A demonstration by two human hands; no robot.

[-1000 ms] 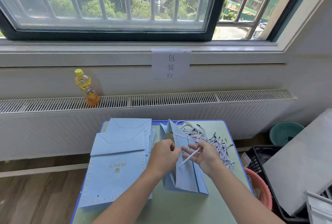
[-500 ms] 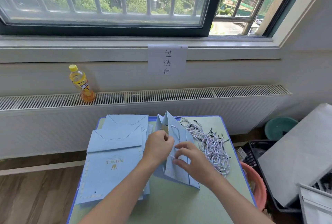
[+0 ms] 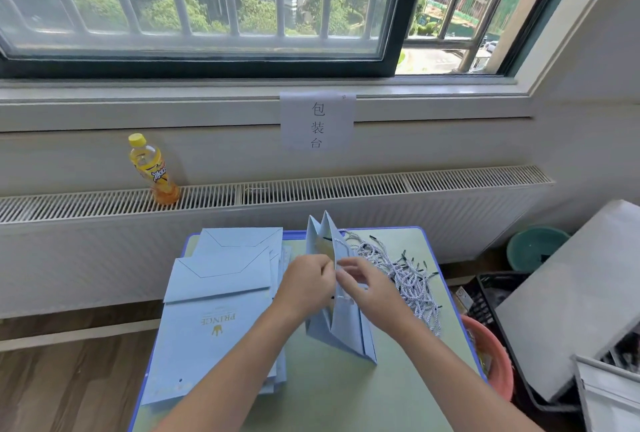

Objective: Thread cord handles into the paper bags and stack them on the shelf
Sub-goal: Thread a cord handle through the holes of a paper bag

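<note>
A pale blue paper bag (image 3: 341,334), partly opened so its folded gussets rise in two sharp peaks, stands near the middle of the green-topped desk with a blue rim (image 3: 346,393). The left hand (image 3: 306,284) pinches the bag's near upper edge with curled fingers, and the right hand (image 3: 372,287) meets it from the other side, its fingers pinching the same edge; whether a cord lies between them I cannot tell. Just right of the bag lies a loose heap of white-and-blue twisted cords with black tips (image 3: 405,272). To the left sits a stack of flat pale blue bags, the top one printed with a gold crown (image 3: 214,320).
</note>
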